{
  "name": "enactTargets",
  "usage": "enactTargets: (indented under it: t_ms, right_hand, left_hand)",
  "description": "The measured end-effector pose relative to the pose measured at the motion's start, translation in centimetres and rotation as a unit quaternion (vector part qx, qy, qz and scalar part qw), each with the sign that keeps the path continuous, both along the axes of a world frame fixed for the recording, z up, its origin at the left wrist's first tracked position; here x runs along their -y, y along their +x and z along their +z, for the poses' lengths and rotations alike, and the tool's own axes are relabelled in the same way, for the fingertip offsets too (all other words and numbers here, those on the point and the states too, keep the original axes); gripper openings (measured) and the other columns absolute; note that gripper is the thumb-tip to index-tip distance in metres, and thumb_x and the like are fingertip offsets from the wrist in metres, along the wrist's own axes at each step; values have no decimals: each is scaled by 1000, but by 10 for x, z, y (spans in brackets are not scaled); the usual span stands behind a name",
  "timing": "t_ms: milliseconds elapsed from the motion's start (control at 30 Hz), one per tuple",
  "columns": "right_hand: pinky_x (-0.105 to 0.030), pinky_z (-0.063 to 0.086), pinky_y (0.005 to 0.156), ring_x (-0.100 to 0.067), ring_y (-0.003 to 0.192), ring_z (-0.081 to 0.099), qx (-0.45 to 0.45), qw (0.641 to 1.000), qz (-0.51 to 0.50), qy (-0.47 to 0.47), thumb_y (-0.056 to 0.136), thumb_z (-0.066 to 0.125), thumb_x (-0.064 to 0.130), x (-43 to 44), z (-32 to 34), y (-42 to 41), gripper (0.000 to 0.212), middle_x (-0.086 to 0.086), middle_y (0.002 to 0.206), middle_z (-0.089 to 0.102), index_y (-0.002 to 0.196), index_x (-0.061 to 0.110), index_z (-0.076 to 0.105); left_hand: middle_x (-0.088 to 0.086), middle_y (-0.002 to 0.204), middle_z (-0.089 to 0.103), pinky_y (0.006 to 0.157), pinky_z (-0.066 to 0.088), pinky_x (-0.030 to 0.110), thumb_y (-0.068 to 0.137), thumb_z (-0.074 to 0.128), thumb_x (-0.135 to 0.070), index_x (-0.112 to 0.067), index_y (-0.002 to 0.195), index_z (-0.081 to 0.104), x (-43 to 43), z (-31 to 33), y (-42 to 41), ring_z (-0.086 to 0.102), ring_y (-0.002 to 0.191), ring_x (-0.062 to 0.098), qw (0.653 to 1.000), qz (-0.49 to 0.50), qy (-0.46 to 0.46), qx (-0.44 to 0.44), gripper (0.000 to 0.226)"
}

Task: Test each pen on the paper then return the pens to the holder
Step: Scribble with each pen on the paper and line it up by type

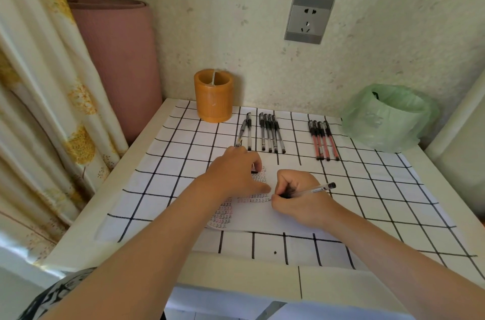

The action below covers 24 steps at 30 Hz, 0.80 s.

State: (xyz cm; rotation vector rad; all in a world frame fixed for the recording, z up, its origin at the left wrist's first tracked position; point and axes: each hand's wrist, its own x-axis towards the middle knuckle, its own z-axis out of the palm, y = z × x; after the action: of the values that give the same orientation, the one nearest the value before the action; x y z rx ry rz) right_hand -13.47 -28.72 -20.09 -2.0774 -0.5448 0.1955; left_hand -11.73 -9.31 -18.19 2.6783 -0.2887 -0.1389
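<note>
My right hand (pixel 296 196) pinched a pen (pixel 315 190) low on its barrel, tip on the paper (pixel 262 217) in front of the holder (pixel 214 95). My left hand (pixel 233 175) lay on the sheet, gripping nothing I could see. More pens (pixel 272 133) lay in rows right of the holder, which showed none above its rim. I judged the barrels light, stiff and slick, best taken mid-shaft.

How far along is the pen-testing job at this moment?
Done: the white paper sheet carries rows of black and red test marks. In hand: the right hand grips a clear-barrelled pen, tip at the sheet, while the left hand rests on it. Left: six black-capped pens and four red pens lie on the checked cloth; none shows in the orange cylindrical holder.
</note>
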Motion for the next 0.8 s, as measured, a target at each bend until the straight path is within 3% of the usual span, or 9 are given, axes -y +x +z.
enactTargets:
  t_ms: [800]
  right_hand:
    - [-26,38,53,-9,56,45,-16,1000,14,-13,75,66,1,-1,2,-1,17,8,59,51,67,9,53]
  left_hand:
    - [-7,111,50,89,48,37,70,74,-59,-34,105,57,0,1,0,41,111,12,1000,-1,-4,-6,46]
